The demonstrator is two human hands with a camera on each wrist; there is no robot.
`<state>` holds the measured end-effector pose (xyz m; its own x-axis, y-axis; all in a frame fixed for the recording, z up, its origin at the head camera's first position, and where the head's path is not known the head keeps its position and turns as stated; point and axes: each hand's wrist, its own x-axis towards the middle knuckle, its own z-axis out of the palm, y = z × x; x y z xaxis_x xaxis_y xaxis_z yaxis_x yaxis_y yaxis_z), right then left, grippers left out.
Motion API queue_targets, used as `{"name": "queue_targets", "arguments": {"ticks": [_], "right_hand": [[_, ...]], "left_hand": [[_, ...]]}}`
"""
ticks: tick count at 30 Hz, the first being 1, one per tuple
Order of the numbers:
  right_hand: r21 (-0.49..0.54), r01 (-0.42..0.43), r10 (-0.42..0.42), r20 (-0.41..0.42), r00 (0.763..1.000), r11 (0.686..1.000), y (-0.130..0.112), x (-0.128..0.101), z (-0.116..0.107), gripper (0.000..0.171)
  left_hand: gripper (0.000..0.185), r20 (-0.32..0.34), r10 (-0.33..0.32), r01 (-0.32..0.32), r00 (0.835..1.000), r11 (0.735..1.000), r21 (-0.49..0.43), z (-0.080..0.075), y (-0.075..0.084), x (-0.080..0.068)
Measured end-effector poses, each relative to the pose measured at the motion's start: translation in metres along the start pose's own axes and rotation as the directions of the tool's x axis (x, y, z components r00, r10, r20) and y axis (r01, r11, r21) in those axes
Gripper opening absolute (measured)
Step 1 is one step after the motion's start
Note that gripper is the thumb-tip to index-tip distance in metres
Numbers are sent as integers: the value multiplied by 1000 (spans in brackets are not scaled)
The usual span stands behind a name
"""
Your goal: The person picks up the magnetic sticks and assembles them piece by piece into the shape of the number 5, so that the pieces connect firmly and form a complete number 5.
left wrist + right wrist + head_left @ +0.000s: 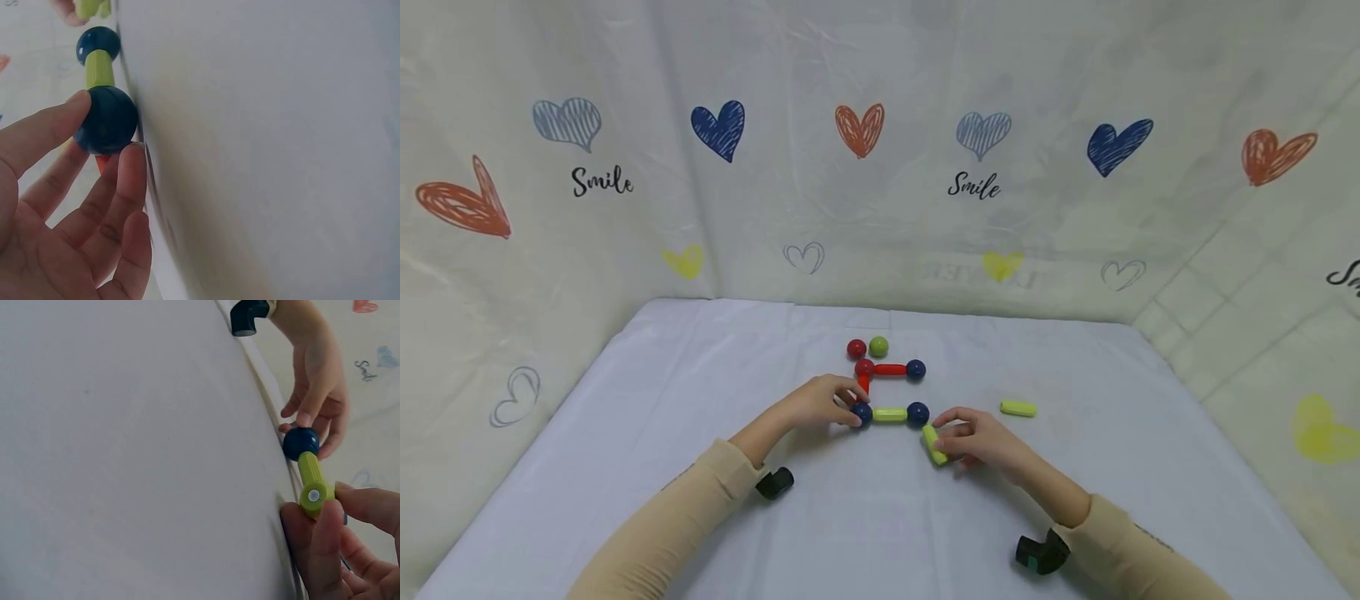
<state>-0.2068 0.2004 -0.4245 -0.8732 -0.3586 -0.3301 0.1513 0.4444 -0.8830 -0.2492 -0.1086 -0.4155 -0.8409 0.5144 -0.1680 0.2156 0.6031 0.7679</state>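
My left hand [852, 408] pinches a dark blue ball [861, 412] at the left end of a flat frame of balls and rods. In the left wrist view its thumb and fingers [125, 181] close round that blue ball [106, 120]. A lime rod [890, 414] joins it to a second blue ball [917, 412]. My right hand [942, 440] pinches another lime rod [934, 444] whose far end lies against that second ball. In the right wrist view the fingers [325, 550] hold this rod's near end [314, 495].
Behind, a red rod [890, 369] links a red ball [864, 367] to a blue ball [915, 370]. A loose red ball [856, 348] and green ball [878, 346] lie further back. A spare lime rod [1018, 408] lies to the right on the white cloth [700, 400]. Heart-printed fabric walls surround the table.
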Motion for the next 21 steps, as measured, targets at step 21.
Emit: {"name": "queue_targets", "arguments": {"ticks": [21], "right_hand": [[118, -83, 80, 35, 996, 989, -6, 12, 6, 27]], "left_hand": [[31, 8, 12, -12, 1000, 1000, 6, 0, -2, 2]]}}
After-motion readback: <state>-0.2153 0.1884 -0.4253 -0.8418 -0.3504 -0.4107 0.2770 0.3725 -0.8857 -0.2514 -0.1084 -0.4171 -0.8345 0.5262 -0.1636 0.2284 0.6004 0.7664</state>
